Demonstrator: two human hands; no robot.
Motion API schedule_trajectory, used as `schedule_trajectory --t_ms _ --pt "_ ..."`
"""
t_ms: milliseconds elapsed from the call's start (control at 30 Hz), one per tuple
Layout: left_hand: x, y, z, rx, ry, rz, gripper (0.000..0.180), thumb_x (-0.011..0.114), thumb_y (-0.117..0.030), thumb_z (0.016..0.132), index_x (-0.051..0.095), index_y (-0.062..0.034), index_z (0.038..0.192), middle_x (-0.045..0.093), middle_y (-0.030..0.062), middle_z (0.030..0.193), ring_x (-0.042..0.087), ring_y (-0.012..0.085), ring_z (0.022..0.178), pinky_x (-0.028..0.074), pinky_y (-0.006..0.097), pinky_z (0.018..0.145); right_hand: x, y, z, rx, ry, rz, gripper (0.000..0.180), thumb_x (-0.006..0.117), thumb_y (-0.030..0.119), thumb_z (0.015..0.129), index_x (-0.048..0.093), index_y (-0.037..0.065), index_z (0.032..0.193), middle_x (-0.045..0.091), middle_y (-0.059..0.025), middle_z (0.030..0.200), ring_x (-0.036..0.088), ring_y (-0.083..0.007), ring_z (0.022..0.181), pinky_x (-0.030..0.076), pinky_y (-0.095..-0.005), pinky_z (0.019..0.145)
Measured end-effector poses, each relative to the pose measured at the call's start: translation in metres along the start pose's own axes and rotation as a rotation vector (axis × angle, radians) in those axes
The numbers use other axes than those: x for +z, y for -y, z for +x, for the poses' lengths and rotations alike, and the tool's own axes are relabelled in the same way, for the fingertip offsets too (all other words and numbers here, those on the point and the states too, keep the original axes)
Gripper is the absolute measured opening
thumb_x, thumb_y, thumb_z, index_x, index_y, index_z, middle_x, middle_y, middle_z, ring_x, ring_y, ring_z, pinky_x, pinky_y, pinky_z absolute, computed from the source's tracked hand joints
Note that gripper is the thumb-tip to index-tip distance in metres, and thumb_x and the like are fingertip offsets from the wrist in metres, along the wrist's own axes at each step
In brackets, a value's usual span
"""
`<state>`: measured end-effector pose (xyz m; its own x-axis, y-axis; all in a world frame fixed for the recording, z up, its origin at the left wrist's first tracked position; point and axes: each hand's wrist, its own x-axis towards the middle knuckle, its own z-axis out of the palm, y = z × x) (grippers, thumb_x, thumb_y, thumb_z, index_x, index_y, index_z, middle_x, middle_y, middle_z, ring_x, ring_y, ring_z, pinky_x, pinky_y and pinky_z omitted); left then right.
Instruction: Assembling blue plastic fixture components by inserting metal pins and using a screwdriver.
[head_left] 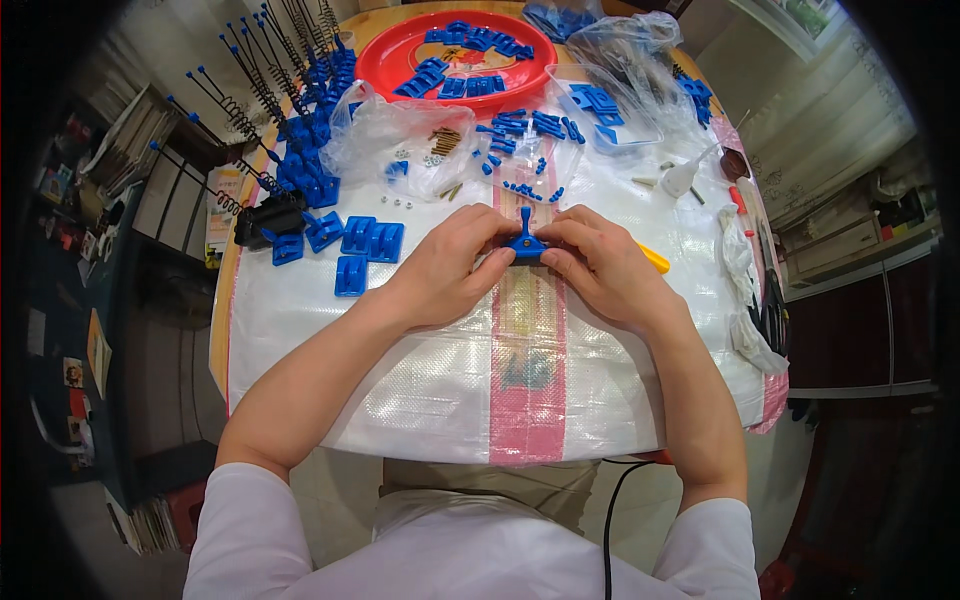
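Both hands meet at the middle of the table, over the pink stripe [527, 330] of the white woven sheet [420, 390], & they grasp together one small blue plastic part [525, 243]. The left hand [447, 272] pinches its left end w/ thumb & fingers, the right hand [603, 270] pinches the right end; both are closed on it, not released. The part looks like a flat base w/ a thin upright stem in the centre, bright blue, smooth. It seems light and stiff, probably a bit slippery, and the stem may snap if it is bent, so the better place to hold is the base edges, as the fingers do now. Left of the part lie blue ribbed blocks [371, 240]; further left stands a row of blue pieces w/ black springs [262, 100]. Behind the part are clear bags [400, 135] w/ small hardware, and behind these a red round tray [385, 60] w/ more blue pieces. Just right of the part a yellow tool [654, 260] shows under the right hand.
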<state>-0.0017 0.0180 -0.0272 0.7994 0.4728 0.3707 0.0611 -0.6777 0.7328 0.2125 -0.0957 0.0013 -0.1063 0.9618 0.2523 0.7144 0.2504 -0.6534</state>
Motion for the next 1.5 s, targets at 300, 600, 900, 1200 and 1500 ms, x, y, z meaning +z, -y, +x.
schedule_trajectory --t_ms 300,600,900,1200,1500 --pt "0.000 0.004 -0.001 -0.156 0.031 -0.084 0.015 0.063 -0.003 0.095 0.060 0.0030 0.108 0.064 0.0090 0.095 0.063 0.0139 0.083 0.053 0.030 0.073 -0.001 0.000 0.003 0.046 0.011 -0.005 0.016 0.069 0.015 0.095 0.066 0.000 0.099 0.064 -0.0180 0.095 0.065 -0.0366 0.087 0.051 -0.0434 0.079" --pt "0.002 -0.002 -0.001 -0.119 -0.024 -0.020 0.023 0.068 -0.002 0.089 0.062 0.0018 0.111 0.066 0.0089 0.095 0.062 0.0155 0.084 0.053 0.029 0.075 0.000 -0.001 0.003 0.037 0.005 -0.005 0.018 0.070 0.016 0.095 0.065 -0.001 0.098 0.065 -0.0178 0.094 0.066 -0.0358 0.085 0.051 -0.0425 0.077" --pt "0.003 0.002 -0.001 -0.120 -0.021 -0.033 0.022 0.067 0.001 0.087 0.060 0.0020 0.109 0.065 0.0099 0.095 0.064 0.0168 0.087 0.054 0.030 0.078 0.001 0.001 0.002 0.037 0.013 0.014 0.018 0.073 0.015 0.092 0.066 0.000 0.098 0.064 -0.0157 0.095 0.067 -0.0332 0.085 0.053 -0.0416 0.077" --pt "0.001 -0.003 -0.002 -0.088 0.007 0.013 0.035 0.069 -0.002 0.081 0.054 0.0009 0.112 0.061 0.0113 0.098 0.061 0.0201 0.091 0.051 0.033 0.084 0.003 -0.002 0.002 0.054 0.017 0.034 0.027 0.082 0.015 0.082 0.067 0.001 0.100 0.065 -0.0144 0.097 0.069 -0.0298 0.089 0.056 -0.0395 0.079" --pt "0.001 -0.005 -0.002 -0.043 0.011 0.031 0.050 0.071 -0.005 0.080 0.052 0.0011 0.125 0.058 0.0122 0.104 0.060 0.0226 0.096 0.051 0.034 0.087 0.001 0.001 0.002 0.048 0.023 0.045 0.026 0.081 0.013 0.082 0.068 0.001 0.100 0.065 -0.0148 0.096 0.069 -0.0302 0.088 0.056 -0.0393 0.080"
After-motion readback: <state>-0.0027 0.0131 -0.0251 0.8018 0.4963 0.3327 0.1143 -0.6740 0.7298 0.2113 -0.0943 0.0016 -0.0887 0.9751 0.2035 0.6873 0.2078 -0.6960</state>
